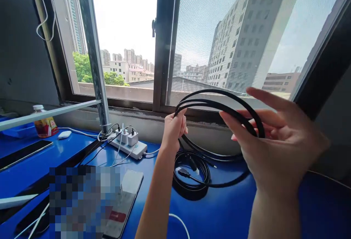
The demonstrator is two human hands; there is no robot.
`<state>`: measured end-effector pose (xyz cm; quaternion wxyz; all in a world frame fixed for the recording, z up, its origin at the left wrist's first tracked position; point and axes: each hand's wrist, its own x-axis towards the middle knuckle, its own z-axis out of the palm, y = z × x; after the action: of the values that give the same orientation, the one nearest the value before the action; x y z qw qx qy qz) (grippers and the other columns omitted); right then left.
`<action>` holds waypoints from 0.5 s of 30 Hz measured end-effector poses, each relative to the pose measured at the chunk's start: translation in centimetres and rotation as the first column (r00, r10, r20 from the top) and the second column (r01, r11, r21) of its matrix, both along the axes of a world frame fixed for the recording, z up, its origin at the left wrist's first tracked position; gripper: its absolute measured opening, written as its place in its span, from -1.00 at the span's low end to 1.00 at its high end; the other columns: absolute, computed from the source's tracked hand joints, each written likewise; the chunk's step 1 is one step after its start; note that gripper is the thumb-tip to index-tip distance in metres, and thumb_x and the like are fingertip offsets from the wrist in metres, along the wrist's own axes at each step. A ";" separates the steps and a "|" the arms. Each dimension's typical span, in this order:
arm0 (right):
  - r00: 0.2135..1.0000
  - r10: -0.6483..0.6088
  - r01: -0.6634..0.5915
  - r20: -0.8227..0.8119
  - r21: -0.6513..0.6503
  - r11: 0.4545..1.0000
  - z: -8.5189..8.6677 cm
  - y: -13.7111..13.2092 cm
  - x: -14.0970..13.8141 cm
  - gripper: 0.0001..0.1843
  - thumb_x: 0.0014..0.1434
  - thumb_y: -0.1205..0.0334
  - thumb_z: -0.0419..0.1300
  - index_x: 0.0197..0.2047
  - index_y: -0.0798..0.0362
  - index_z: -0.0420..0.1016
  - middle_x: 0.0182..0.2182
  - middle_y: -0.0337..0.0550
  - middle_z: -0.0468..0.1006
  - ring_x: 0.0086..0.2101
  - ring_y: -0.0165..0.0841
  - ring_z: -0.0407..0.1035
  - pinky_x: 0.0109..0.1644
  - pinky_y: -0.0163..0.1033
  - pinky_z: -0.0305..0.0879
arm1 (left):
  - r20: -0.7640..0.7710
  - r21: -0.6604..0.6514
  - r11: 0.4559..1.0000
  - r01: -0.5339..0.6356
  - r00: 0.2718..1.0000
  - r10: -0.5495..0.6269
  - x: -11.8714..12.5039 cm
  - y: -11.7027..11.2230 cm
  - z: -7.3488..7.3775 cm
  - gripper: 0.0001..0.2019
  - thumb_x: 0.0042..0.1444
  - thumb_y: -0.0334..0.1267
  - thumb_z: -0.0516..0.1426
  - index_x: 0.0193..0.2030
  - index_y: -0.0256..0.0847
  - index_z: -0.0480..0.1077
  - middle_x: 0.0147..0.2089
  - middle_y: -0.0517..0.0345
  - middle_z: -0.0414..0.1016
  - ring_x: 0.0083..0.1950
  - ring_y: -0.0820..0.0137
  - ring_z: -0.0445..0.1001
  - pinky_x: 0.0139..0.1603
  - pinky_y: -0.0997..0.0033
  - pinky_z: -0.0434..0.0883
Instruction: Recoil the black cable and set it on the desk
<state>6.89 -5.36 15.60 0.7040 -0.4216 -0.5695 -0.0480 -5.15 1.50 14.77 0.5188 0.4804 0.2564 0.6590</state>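
A black cable [211, 102] is looped in the air in front of the window. My left hand [174, 129] is closed in a fist round the left side of the loops. My right hand [274, 136] is on the right side, its fingers stretched out and slightly curled, with the loops passing between thumb and fingers. The rest of the black cable lies coiled [192, 177] on the blue table [219, 213] below my hands, with a plug end showing in the coil.
A white power strip [127, 144] with chargers sits near the window sill. A phone [124, 202] lies at the front, a dark tablet [23, 153] at the left, with a bottle [44, 122] and white mouse [64, 134] behind. A blurred patch covers the lower left.
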 end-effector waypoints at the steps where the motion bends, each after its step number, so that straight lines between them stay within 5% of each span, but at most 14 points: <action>1: 0.999 -0.048 0.048 0.018 -0.003 0.999 0.1 0.6 0.0 -0.50 -0.06 -0.02 0.31 -0.03 -0.08 0.45 -0.45 -0.22 0.53 -0.45 -0.32 0.43 -0.42 -0.26 0.33 | 0.028 -0.040 0.999 -0.005 1.000 0.006 -0.3 -0.2 0.2 -0.46 0.13 -0.24 0.04 -0.82 -0.18 -0.06 -0.85 0.40 -0.15 -0.80 0.68 -0.18 -0.68 0.54 0.08; 5: 0.983 -0.124 0.139 0.135 -0.109 0.984 0.2 2.3 0.6 -0.62 -0.04 -0.08 0.25 -0.24 0.01 0.55 -0.60 -0.25 0.50 -0.63 -0.39 0.34 -0.50 -0.29 0.26 | 0.087 -0.105 0.994 0.044 0.996 -0.034 -0.9 -1.1 1.1 -0.48 0.13 -0.22 0.06 -0.77 -0.20 -0.09 -0.80 0.40 -0.18 -0.77 0.68 -0.24 -0.72 0.54 -0.07; 10: 0.988 0.091 -0.111 -0.124 -0.160 0.981 0.3 2.3 0.6 -0.62 0.00 -0.10 0.19 -0.49 0.09 0.49 -0.79 -0.31 0.33 -0.75 -0.47 0.22 -0.62 -0.38 0.20 | 0.013 -0.110 0.982 0.156 0.988 -0.155 -0.3 -1.6 0.9 -0.45 0.07 -0.16 0.11 -0.79 -0.22 -0.09 -0.80 0.37 -0.21 -0.76 0.69 -0.23 -0.72 0.53 -0.14; 15: 0.957 0.131 -0.189 -0.260 -0.213 0.959 0.2 1.9 0.8 -0.51 -0.04 -0.12 0.20 -0.73 0.07 0.27 -0.89 -0.30 0.19 -0.81 -0.50 0.11 -0.70 -0.40 0.10 | 0.002 -0.154 0.972 0.177 0.984 -0.179 0.8 -1.3 0.4 -0.47 0.03 -0.18 0.11 -0.80 -0.22 -0.10 -0.82 0.39 -0.20 -0.78 0.71 -0.20 -0.74 0.59 -0.16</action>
<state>7.72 -3.49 15.80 0.7150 -0.4571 -0.5129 0.1292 -4.33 0.22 15.22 0.6095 0.4641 0.2655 0.5853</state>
